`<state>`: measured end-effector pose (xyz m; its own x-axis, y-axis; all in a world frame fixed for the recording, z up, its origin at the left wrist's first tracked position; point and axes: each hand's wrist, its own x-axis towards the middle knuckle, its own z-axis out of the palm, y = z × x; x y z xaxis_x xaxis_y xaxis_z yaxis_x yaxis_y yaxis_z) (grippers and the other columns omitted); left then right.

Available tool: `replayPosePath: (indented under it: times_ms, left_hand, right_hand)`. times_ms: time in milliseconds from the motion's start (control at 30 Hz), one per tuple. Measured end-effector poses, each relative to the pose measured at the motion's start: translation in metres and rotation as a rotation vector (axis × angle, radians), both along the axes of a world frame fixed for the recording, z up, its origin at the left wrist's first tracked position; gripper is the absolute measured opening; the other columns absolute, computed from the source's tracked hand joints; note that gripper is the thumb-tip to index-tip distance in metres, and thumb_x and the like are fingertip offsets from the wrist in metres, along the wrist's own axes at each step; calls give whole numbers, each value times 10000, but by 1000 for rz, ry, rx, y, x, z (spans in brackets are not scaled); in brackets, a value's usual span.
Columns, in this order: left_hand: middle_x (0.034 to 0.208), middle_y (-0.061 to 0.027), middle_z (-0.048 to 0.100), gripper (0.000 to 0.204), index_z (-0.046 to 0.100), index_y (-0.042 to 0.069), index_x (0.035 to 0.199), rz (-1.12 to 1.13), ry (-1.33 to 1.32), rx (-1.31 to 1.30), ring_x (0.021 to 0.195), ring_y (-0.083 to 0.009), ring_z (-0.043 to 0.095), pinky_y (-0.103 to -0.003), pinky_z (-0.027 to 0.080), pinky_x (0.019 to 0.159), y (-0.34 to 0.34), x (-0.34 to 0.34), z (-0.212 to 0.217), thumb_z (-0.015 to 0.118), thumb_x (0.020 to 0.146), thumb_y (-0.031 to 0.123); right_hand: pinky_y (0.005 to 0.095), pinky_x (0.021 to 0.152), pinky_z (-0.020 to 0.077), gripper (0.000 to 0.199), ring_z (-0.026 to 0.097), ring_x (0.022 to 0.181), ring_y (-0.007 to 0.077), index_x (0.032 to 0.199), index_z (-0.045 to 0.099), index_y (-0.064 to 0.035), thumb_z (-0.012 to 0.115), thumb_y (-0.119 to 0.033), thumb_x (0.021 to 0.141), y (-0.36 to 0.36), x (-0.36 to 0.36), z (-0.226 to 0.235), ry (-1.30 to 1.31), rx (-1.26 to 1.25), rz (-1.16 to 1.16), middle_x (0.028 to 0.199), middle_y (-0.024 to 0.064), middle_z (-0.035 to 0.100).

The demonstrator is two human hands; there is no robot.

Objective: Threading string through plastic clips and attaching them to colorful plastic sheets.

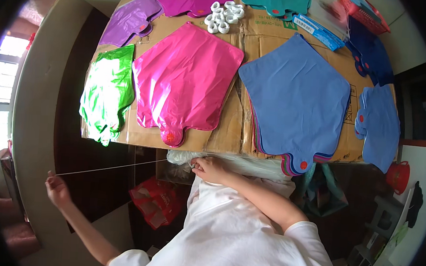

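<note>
We judge the work in hand to be partway through one draw of string: a thin white string is out in a nearly straight line across the open space left of the lap, rising slightly toward the table edge. Left hand: raised well out to the side, fingertips together on the string's outer end. Right hand: fingers curled, just below the table edge, against a crinkled whitish bundle where the string's inner end disappears; we cannot tell whether its fingers are clamped on the string or only resting. Done so far: one length extended. Left, as we judge it: freeing that length, since we see no cut at the inner end. We note no strand lying on the foil pieces above. Materials: the pink foil stack is glossy and wrinkled, five-cornered with a rounded tab; the blue foil stack matches in outline but looks more matte, other colours showing at its edges. The green foil pile is mirror-bright and rumpled. Small white rings sit clustered toward the far side. All rest on brown cardboard, creased along its middle. A translucent plastic sheet, soft and folded, lies between cardboard and shirt.
</note>
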<state>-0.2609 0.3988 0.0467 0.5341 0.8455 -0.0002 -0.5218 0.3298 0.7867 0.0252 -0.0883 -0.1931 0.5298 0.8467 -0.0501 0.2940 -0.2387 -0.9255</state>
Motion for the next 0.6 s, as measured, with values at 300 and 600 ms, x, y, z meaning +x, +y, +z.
replayPosePath:
  times_ms: [300,600]
  left_hand:
    - [879,-80,552,197,510,17,931,204,210,376,700,-137,491,-248,415,611,75,-68,148,391,967,170]
    - [772,-13,405,43,488,47,884,-180,-8,454,689,-115,353,-233,325,606,-158,67,175,513,894,80]
  right_hand:
    - [379,651,493,247,625,750,278,990,578,-72,609,-201,781,8,-3,31,36,111,89,768,101,640]
    - [395,730,503,634,590,831,347,1295,353,-73,665,-234,766,52,-20,76,-358,-65,219,1010,136,570]
